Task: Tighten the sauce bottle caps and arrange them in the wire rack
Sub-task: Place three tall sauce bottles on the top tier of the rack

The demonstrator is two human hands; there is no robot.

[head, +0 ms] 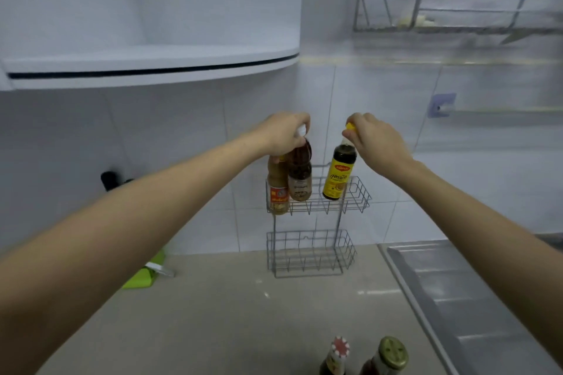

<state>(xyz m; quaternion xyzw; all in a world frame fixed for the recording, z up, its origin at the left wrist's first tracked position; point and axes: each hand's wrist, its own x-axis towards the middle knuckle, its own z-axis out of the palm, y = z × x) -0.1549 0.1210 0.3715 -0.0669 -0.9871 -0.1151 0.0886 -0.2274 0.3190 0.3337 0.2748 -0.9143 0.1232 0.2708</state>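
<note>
Closest to us, at the bottom edge, two bottles wait on the tabletop (pixel 231 313): one with a red-and-white cap (pixel 340 346), one with a gold-green cap (pixel 393 349). We judge neither has been racked yet, and we cannot tell whether their caps are tight.

Further out, the wire rack (pixel 356 192) hangs on the tiled wall with two tiers. Our left hand (pixel 286 134) is closed around the white cap of a brown-sauce bottle (pixel 300 173), held at the left end of the upper tier beside an orange-labelled bottle (pixel 277 192) already seated there. Our right hand (pixel 370 137) pinches the yellow cap of the yellow-labelled dark bottle (pixel 338 175), which hangs at the upper tier, seemingly not quite seated.

So we reckon we are past halfway: one placed, two going in, two left. The lower tier (pixel 310 253) holds nothing.
</note>
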